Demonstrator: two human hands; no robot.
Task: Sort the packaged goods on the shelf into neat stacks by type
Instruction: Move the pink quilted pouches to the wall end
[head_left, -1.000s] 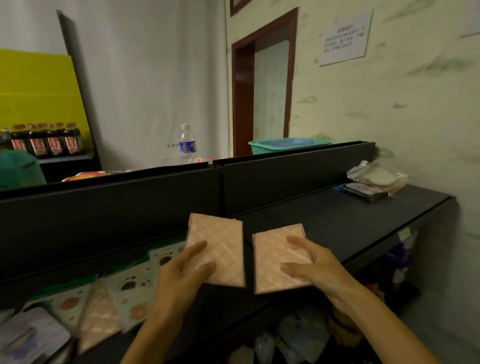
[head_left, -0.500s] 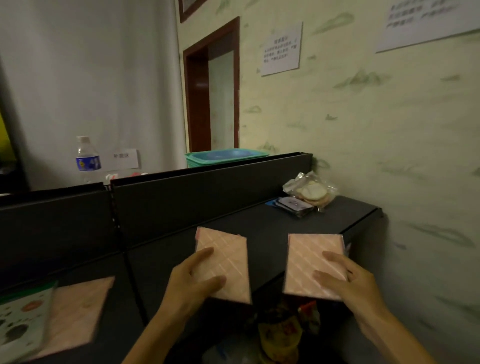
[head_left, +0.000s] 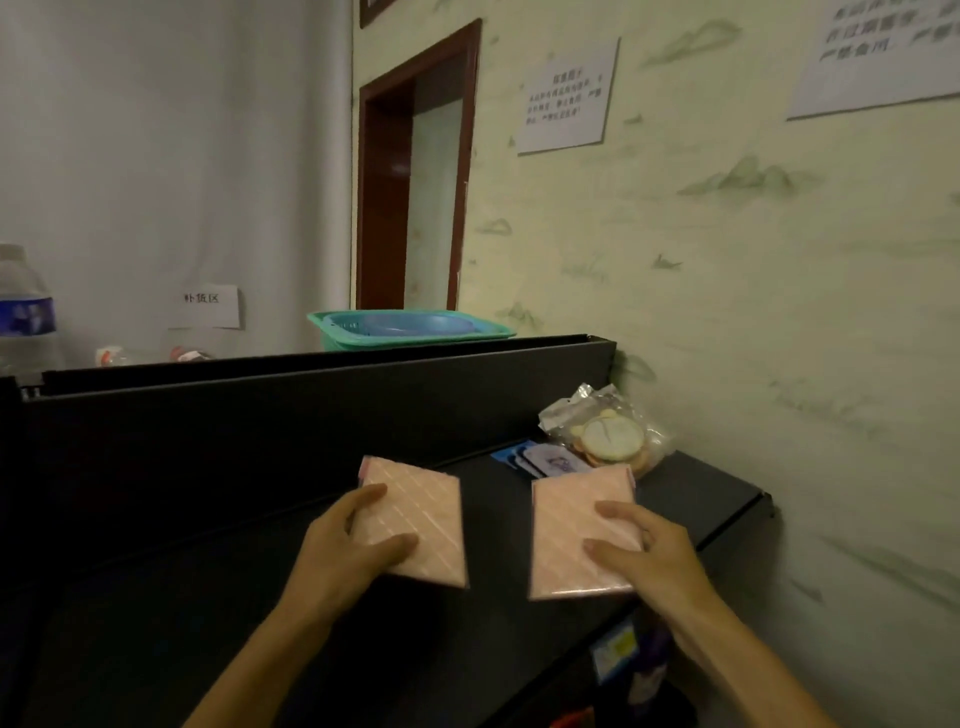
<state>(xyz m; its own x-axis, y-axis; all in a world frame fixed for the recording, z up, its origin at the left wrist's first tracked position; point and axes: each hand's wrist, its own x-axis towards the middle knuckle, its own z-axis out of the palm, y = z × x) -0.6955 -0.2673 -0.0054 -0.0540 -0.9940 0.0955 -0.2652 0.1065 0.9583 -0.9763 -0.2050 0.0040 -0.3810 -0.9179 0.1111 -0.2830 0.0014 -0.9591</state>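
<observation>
Two flat pink quilted packets are held above the black shelf (head_left: 363, 649). My left hand (head_left: 353, 551) grips the left pink packet (head_left: 426, 514) by its near left edge, thumb on top. My right hand (head_left: 649, 556) grips the right pink packet (head_left: 566, 530) from its right side, fingers spread over its face. The two packets hang side by side, a small gap between them. At the shelf's far right corner lie a clear bag of round biscuits (head_left: 608, 436) and a small blue and white packet (head_left: 540, 460).
A black back panel (head_left: 260, 415) runs behind the shelf. A teal basket (head_left: 405, 327) sits beyond it, and a water bottle (head_left: 26, 312) stands at far left. The wall closes the right side. More goods show dimly on a lower shelf (head_left: 623, 665).
Both hands carried the pink packets rightwards along the shelf, and the view turned right with them. The packets at the left end left the view; the biscuit bag is now close.
</observation>
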